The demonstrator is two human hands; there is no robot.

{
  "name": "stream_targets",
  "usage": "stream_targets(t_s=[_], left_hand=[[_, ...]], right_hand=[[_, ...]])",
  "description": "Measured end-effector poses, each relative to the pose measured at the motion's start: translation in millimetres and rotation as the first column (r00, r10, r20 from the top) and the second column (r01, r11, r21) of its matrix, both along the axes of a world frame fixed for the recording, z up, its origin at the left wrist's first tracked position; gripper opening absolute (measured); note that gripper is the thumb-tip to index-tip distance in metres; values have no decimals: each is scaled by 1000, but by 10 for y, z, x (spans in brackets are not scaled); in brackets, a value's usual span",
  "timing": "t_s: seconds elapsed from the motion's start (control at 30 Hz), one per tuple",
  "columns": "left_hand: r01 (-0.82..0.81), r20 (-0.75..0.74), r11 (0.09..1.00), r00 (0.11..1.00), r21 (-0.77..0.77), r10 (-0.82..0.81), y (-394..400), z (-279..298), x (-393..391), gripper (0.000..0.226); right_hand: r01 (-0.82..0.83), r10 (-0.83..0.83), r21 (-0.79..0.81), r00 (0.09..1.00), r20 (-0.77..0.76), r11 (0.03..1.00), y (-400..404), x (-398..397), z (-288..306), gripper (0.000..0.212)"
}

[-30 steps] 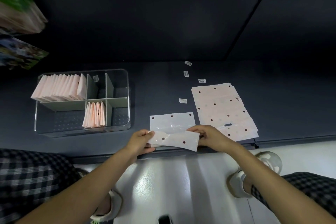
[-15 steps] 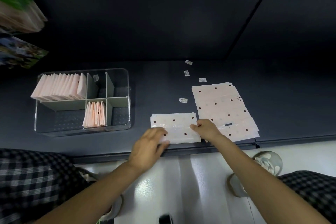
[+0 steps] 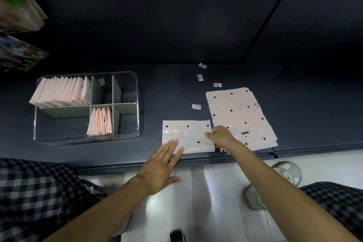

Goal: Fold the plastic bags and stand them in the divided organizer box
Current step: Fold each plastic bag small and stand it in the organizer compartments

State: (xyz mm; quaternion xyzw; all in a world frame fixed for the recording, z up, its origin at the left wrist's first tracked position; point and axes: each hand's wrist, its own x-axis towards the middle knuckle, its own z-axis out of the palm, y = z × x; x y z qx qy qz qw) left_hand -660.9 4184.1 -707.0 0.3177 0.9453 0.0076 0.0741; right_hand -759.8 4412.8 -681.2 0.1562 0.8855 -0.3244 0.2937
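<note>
Plastic bag (image 3: pixel 187 136), folded once, lies flat at the near edge of the dark table (image 3: pixel 157 88). Left hand (image 3: pixel 161 167) presses its near left corner with straight fingers; right hand (image 3: pixel 221 136) pinches its right edge. Smoothing the crease flat before the next fold should keep it neat. Right, unfolded bags (image 3: pixel 239 112) wait; far left, the divided box (image 3: pixel 86 104) holds standing folded bags.

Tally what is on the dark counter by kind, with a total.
Organizer box: 1
Small white labels loose on the counter: 4
Stack of flat dotted bags: 1
Half-folded bag under both hands: 1
Total: 7
</note>
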Motion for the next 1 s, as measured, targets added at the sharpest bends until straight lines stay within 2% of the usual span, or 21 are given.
stream_targets(t_s=[0.13, 0.2, 0.23, 0.27, 0.33, 0.4, 0.43, 0.47, 0.57, 0.67, 0.77, 0.83, 0.93, 1.0], left_hand=[[-6, 48, 999, 999, -39, 8, 31, -8, -12, 88], [15, 102, 998, 995, -55, -10, 27, -97, -23, 85], [13, 116, 999, 993, -48, -7, 24, -128, -19, 84], [9, 110, 999, 994, -42, -4, 23, -146, -15, 83], [-5, 123, 999, 992, -44, 10, 28, -152, -20, 83], [-4, 131, 999, 991, -38, 9, 35, -135, -33, 82], [-6, 131, 999, 991, -37, 11, 38, -130, -37, 82], [-6, 134, 999, 991, -46, 12, 41, -128, -39, 82], [1, 149, 998, 989, -68, 9, 44, -129, -42, 82], [-1, 153, 998, 988, -67, 11, 48, -111, -44, 81], [-8, 171, 999, 985, -50, 17, -49, -110, -50, 77], [-7, 168, 999, 986, -40, 14, -212, -79, -62, 74], [5, 54, 1000, 999, 15, -6, -407, 84, -109, 63], [-29, 17, 996, 999, 86, 28, -418, 162, -142, 56]], right_hand=[[54, -55, -8, 998, -23, 998, -29, 35, 31, 42], [66, -52, 85, 986, -157, 994, -61, 141, 56, 29], [52, 7, 200, 959, -284, 978, -80, 223, 60, 19], [24, 125, 326, 895, -427, 945, -108, 321, 53, 16], [-104, 425, 493, 675, -603, 864, -207, 540, 18, 23], [-278, 635, 577, 448, -629, 768, -287, 748, -82, 34], [-353, 720, 628, 369, -588, 694, -295, 841, -146, 40], [-412, 788, 672, 336, -516, 616, -280, 921, -201, 45], [-474, 884, 755, 346, -313, 453, -94, 1041, -303, 61], [-497, 898, 769, 378, -226, 402, 118, 1049, -286, 65], [-499, 879, 761, 437, -192, 414, 326, 1044, -187, 64], [-499, 876, 758, 441, -195, 420, 430, 1038, -138, 62], [-471, 877, 756, 384, -289, 455, 452, 965, -116, 57], [-427, 861, 751, 324, -393, 504, 395, 865, -112, 42]])
